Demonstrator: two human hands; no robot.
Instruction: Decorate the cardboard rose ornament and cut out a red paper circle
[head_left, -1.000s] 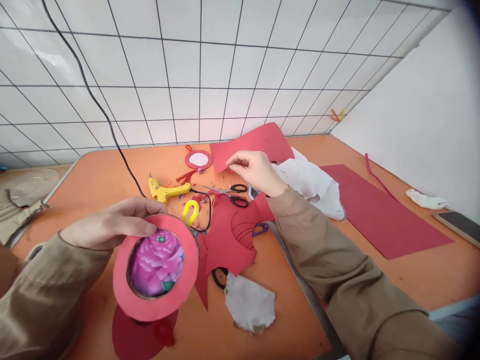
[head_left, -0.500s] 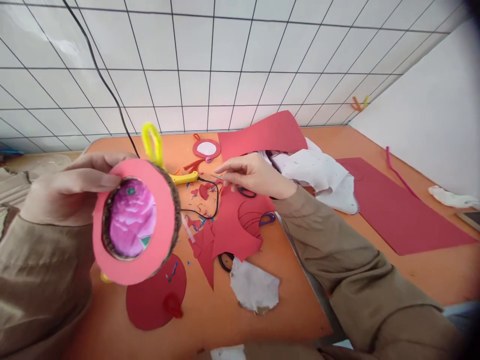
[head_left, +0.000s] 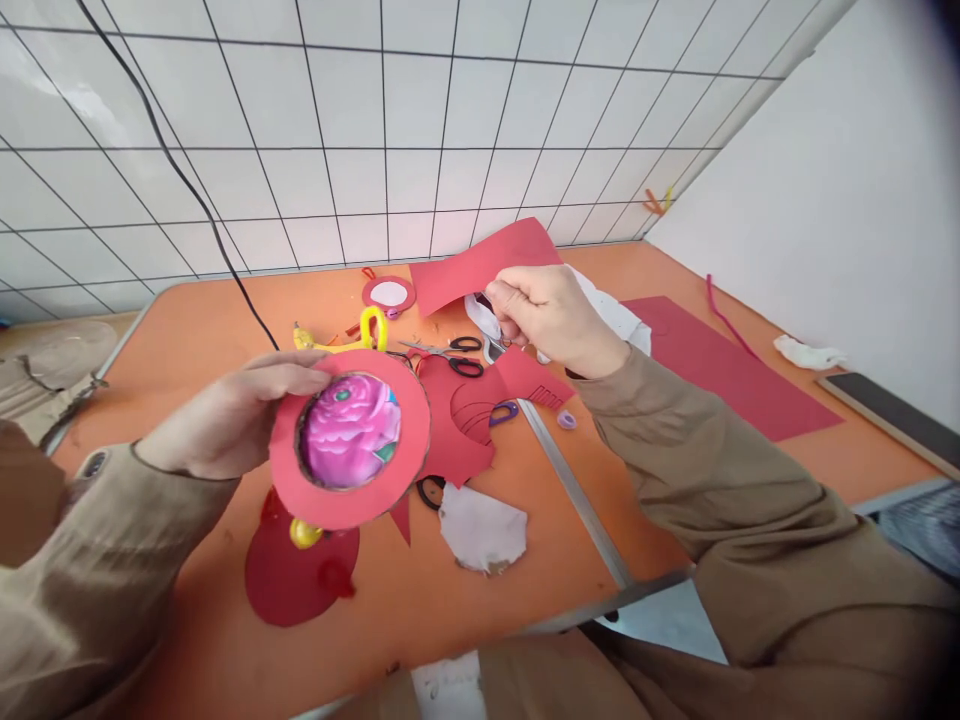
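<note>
My left hand [head_left: 225, 415] is closed on the left rim of a round red paper-and-cardboard ornament [head_left: 412, 430]. Pink flower fabric [head_left: 349, 425] fills the ornament's middle. A yellow pipe-cleaner loop [head_left: 373, 325] rises from its top, and a yellow bell [head_left: 305, 534] hangs at its bottom. Over the back of the table, my right hand [head_left: 544, 315] is raised with fingers pinched together; what they hold, if anything, I cannot make out. Below and left of that hand lie open black-handled scissors [head_left: 461, 355] among cut red paper [head_left: 457, 450].
Behind lie a smaller red ring ornament [head_left: 388, 293] and a curved red sheet [head_left: 487, 262]. A white cloth scrap [head_left: 484, 530] covers part of another black-handled tool. A dark red disc [head_left: 300, 570] lies in front. At right are a large red sheet [head_left: 727, 370] and a phone-like dark slab [head_left: 892, 415].
My right hand has lifted away from above the scissors, up and to the right, its fingers now tightly pinched. The ornament in my left hand sits further right in view and faces me more squarely.
</note>
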